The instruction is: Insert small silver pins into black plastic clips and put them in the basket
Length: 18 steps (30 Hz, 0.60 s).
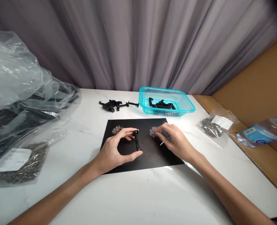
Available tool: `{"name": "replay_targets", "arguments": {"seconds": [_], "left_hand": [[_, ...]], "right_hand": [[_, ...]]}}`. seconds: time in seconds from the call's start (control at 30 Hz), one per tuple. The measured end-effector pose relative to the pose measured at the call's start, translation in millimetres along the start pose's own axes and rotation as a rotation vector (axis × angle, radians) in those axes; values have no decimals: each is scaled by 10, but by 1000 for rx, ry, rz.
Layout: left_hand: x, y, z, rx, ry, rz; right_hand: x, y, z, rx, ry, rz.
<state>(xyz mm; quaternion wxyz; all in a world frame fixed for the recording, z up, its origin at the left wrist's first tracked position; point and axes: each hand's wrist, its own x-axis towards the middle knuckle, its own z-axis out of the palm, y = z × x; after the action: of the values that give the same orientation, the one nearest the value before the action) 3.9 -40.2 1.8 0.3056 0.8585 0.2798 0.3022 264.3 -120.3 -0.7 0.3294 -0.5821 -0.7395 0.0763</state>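
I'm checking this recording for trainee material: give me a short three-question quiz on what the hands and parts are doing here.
1. True or false: the left hand holds a black plastic part upright on the black mat.
2. What does the right hand touch? A) bottle B) pile of small metal pieces C) basket
3. What lies in the turquoise basket?

Key: 1 true. 2 B; it also holds a thin metal pin. 3 black plastic parts.
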Motion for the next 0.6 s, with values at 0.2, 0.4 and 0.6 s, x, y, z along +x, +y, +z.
{"name": "replay_targets", "arguments": {"seconds": [0.2,0.4,0.6], "left_hand": [[-31,-32,49,-120,-97,28],[-55,7,63,-99,-173,13],[-73,25,85,-47,-195,-4]], "right_hand": [[-19,-64,-42,386,-79,216],[-31,-186,54,476,-77,249],[-23,-271,119,466,-41,220]]}}
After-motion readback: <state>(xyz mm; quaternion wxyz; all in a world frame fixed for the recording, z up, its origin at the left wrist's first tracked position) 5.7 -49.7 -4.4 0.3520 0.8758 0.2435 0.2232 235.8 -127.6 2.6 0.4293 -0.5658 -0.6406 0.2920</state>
